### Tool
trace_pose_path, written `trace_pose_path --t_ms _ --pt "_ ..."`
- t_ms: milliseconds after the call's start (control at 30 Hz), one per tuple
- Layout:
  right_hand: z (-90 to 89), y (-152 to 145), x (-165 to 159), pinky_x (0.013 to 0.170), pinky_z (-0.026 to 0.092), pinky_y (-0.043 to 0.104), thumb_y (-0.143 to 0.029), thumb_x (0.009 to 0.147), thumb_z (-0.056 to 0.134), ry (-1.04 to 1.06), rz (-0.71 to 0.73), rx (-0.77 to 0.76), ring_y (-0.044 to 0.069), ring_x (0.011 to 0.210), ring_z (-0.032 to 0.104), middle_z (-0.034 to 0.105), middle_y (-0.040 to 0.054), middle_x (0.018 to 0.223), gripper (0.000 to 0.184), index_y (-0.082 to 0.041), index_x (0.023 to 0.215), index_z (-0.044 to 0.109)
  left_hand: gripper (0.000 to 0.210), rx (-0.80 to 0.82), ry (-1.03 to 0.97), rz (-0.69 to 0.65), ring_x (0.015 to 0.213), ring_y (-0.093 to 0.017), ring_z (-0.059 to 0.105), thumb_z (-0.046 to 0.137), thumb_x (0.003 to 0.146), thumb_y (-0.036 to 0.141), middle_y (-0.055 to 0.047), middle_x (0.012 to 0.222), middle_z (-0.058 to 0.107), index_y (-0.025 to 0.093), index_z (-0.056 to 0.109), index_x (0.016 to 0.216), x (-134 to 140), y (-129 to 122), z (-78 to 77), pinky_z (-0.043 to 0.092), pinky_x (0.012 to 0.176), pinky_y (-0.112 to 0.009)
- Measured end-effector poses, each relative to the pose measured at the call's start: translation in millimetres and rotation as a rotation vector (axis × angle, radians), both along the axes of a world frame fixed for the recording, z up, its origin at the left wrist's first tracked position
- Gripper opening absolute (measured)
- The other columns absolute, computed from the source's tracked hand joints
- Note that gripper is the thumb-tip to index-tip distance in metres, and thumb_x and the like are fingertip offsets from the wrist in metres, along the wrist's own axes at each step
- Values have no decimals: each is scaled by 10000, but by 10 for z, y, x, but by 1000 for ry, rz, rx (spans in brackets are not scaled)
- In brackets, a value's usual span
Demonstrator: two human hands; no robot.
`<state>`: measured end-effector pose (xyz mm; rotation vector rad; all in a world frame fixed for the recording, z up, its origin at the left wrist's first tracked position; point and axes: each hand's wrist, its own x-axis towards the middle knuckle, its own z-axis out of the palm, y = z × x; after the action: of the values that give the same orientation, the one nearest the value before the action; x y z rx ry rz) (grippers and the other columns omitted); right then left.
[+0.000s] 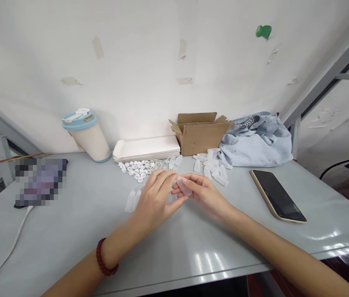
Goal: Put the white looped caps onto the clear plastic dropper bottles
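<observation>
Between the thumb and fingers of my right hand (203, 193) is a small translucent plastic case (184, 186), tilted, its narrow end up. My left hand (155, 200) closes its fingertips at that narrow end; whether a cap is pinched there is too small to tell. Several similar translucent cases (213, 167) lie in a loose pile behind my right hand. Small white caps (135, 168) and thin pale loops (155, 164) are heaped behind my left hand. Beside my left hand, partly hidden by it, lie more cases with loops (131, 200).
A stack of white sheets or envelopes (146, 148), an open cardboard box (203, 139) and a light blue cloth bag (261, 142) line the wall. A cream tumbler (89, 138) stands left. A phone (277, 196) lies right; a blurred-out device (41, 183) with a white cable (13, 245) lies left.
</observation>
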<state>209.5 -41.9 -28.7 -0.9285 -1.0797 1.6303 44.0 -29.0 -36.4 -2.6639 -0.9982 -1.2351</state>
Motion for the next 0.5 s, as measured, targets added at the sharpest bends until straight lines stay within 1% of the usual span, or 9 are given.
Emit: trace_pose_path --t_ms 100,167,267,333,433,500 --pt "-19 -5 -26 780 501 316 -379 799 656 55 -7 -33 171 791 660 689 83 871 280 -135 937 659 360 31 11 34 1042 -291 514 651 800 264 -124 1062 624 131 545 1117 50 -22 -16 473 888 -453" --pt "-30 -3 -35 783 496 311 -382 798 655 68 -9 -42 163 778 654 689 76 862 272 -142 928 662 342 29 -2 39 1034 -287 515 647 792 230 -128 1051 626 116 554 1100 77 -33 -22 480 883 -444" --pt "-41 20 -25 781 490 320 -397 799 637 16 -11 -35 172 779 650 684 68 846 266 -153 900 662 335 -6 -10 12 1033 -277 508 627 779 170 -118 1053 624 118 553 1102 83 -25 -35 482 886 -433" --pt "-54 50 -4 740 488 312 -405 810 604 -110 -36 23 175 777 638 675 64 857 265 -157 886 655 349 -41 6 -17 1039 -280 497 630 775 166 -110 1060 624 127 550 1113 63 -5 -47 483 883 -433" --pt "-95 115 46 649 462 279 -382 841 535 -411 -136 209 173 774 610 657 56 859 245 -160 865 636 364 -89 45 -58 1036 -283 485 656 766 182 -105 1070 625 134 555 1112 24 29 -67 485 871 -433" --pt "-136 164 87 640 442 276 -342 856 499 -590 -205 329 173 778 600 652 50 851 217 -164 863 623 358 -115 79 -79 1024 -280 484 668 761 187 -103 1078 626 135 565 1099 4 45 -77 484 866 -434"
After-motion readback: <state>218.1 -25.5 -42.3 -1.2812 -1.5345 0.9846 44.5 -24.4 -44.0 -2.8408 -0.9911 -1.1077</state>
